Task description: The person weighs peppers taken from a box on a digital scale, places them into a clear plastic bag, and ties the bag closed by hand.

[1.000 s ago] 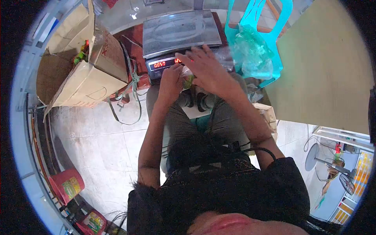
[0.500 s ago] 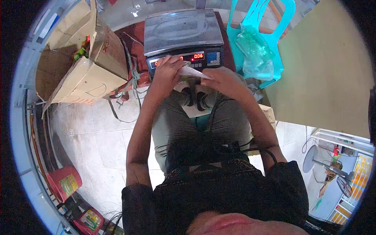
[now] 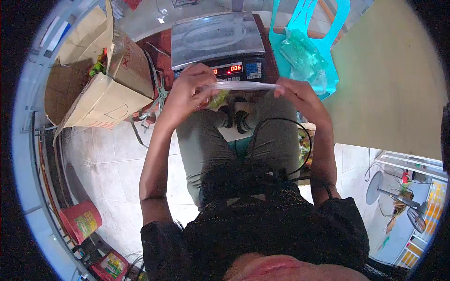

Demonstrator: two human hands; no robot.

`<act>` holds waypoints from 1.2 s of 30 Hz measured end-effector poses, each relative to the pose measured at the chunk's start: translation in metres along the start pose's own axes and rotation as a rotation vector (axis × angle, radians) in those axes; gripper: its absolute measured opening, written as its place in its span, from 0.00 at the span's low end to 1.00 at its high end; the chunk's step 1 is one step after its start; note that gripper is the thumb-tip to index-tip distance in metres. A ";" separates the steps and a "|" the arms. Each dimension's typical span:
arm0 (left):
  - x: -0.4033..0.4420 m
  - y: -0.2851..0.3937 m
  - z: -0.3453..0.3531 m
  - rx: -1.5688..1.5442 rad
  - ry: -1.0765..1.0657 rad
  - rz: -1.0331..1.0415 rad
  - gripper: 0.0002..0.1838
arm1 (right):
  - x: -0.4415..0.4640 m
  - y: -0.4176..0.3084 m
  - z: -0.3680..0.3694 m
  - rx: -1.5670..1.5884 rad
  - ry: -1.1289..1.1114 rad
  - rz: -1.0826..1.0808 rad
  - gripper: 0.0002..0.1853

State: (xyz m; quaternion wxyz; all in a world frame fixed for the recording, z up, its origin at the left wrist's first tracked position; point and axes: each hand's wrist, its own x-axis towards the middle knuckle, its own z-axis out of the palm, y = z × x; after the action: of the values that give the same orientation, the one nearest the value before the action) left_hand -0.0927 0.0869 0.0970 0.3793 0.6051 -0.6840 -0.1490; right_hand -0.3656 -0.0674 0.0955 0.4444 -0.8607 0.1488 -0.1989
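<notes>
Scale (image 3: 218, 35) (chair (image 3: 325, 47) alongside) beyond plastic (image 3: 246, 85)

We have room above the digital scale (image 3: 218, 42); a cardboard box (image 3: 112, 91) blocks its left, a turquoise plastic chair (image 3: 331, 65) its right, taut plastic (image 3: 246, 85) its front.

The translucent whitish plastic bag (image 3: 246, 86) shows yellow-green near one end. The silver-topped rectangular scale (image 3: 218, 40) has red digits (image 3: 235, 68) and blue keys (image 3: 253, 70).
</notes>
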 end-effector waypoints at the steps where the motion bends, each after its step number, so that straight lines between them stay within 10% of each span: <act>1: 0.000 0.013 -0.004 -0.063 0.003 -0.068 0.08 | 0.000 -0.004 -0.003 -0.001 0.016 0.031 0.13; 14: 0.021 0.049 0.003 -0.630 -0.058 -0.092 0.07 | 0.041 0.078 0.031 0.464 0.236 0.229 0.14; 18: 0.032 0.046 0.021 -0.784 0.174 -0.181 0.06 | 0.068 0.136 0.107 1.398 -0.052 0.072 0.17; 23: 0.042 0.006 0.044 -0.744 0.465 -0.269 0.05 | 0.044 0.069 0.161 0.814 0.206 0.174 0.16; 27: 0.037 -0.029 0.062 -0.601 0.694 -0.271 0.06 | 0.036 0.059 0.170 0.885 -0.003 0.255 0.18; 36: 0.009 -0.071 0.089 -0.423 0.766 -0.284 0.09 | 0.018 0.036 0.153 0.016 0.146 0.109 0.14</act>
State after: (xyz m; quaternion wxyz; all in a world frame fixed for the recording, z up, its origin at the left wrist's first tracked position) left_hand -0.1040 0.0397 -0.0057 0.6958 0.6136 -0.3592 -0.1014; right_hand -0.2797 0.0126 -0.0108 0.4494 -0.8309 0.2259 -0.2380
